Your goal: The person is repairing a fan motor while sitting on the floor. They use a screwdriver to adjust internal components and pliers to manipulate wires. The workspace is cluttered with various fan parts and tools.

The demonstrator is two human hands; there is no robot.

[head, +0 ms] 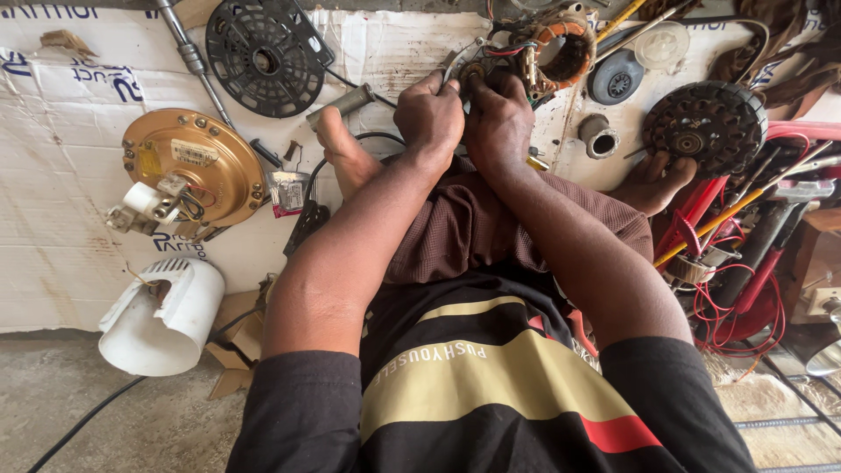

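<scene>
A copper-orange wound coil (561, 54) sits by a gold motor housing (194, 166), a white plastic cover (165, 317), black slotted discs (263, 54), red cables (745, 307), and brown, perhaps maroon, trousers (464, 228).

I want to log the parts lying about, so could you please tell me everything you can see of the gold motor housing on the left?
The gold housing is a round, shallow, metal-looking disc with a shiny brass-coloured face, lying flat on the white sheet. Small screws ring its rim, and a pale label sits near its middle. At its lower left edge a white terminal block with dark wires is attached. No hand touches it; the left hand works well to its right. A white plastic cover lies below it, apart.
</scene>
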